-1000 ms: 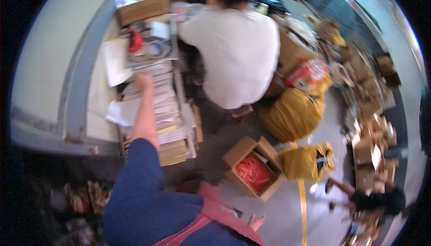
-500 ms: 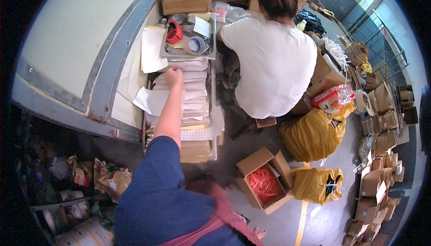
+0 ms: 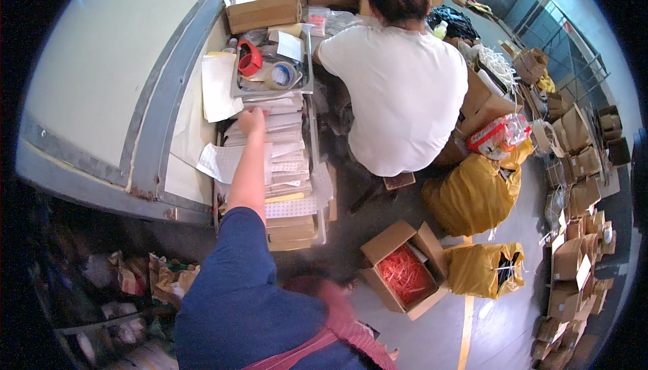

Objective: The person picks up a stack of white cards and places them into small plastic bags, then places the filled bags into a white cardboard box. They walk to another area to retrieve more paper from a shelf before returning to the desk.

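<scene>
My left hand (image 3: pixel 251 121) reaches forward from a blue sleeve and rests on a long overlapping row of flat white packets (image 3: pixel 287 161) laid out on a low grey tray. Its fingers are curled on the far end of the row; whether it grips a packet I cannot tell. Just beyond the hand lie a red tape dispenser (image 3: pixel 249 58) and a roll of clear tape (image 3: pixel 281 75). My right hand is out of the picture.
A person in a white shirt (image 3: pixel 401 86) crouches right of the tray, back to me. A cardboard box of red strands (image 3: pixel 403 277) and yellow sacks (image 3: pixel 476 191) stand on the floor to the right. Brown boxes line the far right; a pale wall runs on the left.
My view has shifted, so the tray and the crouching person now sit higher and larger in the picture. My left hand stays on the far end of the packet row.
</scene>
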Action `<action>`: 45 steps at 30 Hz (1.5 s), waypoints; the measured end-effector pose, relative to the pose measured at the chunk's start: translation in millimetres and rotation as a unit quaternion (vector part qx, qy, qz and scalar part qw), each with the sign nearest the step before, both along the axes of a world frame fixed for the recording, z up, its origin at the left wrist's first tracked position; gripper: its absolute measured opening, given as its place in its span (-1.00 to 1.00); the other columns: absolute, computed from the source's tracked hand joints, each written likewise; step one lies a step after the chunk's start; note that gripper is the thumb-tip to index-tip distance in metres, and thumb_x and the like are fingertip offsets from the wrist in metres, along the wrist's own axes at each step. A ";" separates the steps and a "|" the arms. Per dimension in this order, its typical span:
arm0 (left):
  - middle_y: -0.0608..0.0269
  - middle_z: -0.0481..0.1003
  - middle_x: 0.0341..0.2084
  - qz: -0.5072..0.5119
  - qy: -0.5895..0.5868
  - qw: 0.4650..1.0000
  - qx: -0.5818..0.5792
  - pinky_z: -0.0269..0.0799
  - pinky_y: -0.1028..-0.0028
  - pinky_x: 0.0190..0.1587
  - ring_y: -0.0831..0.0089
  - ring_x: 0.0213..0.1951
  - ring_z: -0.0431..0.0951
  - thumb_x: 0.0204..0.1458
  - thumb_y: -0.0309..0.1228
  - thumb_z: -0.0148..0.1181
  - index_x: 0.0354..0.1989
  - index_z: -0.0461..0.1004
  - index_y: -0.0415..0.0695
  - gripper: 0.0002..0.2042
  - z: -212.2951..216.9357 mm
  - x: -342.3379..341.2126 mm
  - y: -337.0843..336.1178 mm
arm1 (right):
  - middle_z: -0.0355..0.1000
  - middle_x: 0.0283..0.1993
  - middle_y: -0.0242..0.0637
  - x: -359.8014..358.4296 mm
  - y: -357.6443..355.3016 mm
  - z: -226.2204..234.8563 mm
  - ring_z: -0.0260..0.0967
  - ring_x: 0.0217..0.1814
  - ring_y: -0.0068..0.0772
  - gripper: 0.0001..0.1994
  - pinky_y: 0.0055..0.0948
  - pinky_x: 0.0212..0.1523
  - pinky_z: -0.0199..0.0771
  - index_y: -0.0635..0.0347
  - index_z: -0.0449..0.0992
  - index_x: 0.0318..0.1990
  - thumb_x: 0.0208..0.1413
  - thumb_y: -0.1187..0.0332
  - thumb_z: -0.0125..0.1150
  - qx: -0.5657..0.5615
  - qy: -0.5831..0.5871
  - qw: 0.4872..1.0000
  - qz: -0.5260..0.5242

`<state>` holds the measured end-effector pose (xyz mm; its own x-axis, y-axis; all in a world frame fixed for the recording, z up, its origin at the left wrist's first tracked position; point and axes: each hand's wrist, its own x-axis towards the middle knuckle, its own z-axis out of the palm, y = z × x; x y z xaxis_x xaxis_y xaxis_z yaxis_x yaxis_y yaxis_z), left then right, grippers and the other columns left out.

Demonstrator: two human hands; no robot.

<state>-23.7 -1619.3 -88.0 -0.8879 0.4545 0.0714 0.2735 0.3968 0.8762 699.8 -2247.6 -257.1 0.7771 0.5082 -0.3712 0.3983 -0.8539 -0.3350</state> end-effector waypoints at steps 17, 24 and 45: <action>-0.07 0.60 -0.43 -0.167 -0.224 0.959 0.039 0.56 0.38 -0.28 0.15 -0.41 0.69 -0.15 -0.56 0.13 -0.41 0.53 -0.45 -0.83 25.6 -35.3 -12.7 | 0.16 0.32 0.17 -17.5 18.3 45.4 0.07 0.36 0.20 -0.26 -0.04 0.35 0.12 0.33 0.17 0.33 0.03 0.29 0.38 -0.076 0.107 0.991 0.030; -0.06 0.61 -0.40 -0.205 -0.275 0.934 0.098 0.54 0.40 -0.31 0.14 -0.37 0.69 -0.11 -0.58 0.14 -0.33 0.54 -0.47 -0.81 19.2 -37.3 -15.2 | 0.18 0.30 0.16 -7.6 9.9 29.3 0.12 0.34 0.17 -0.24 -0.05 0.30 0.20 0.33 0.18 0.31 -0.01 0.26 0.41 -0.074 0.107 0.991 0.029; 0.22 0.34 -0.67 -0.438 -0.294 0.832 0.170 0.42 0.28 -0.16 0.32 -0.53 0.38 -0.15 -0.45 -0.05 -0.65 0.31 -0.13 -0.89 71.7 139.6 -21.2 | 0.57 -0.14 0.01 43.0 4.8 18.8 0.51 -0.09 0.15 -0.65 -0.09 0.03 0.47 0.30 0.57 -0.07 0.01 0.28 0.24 0.007 0.178 0.984 -0.024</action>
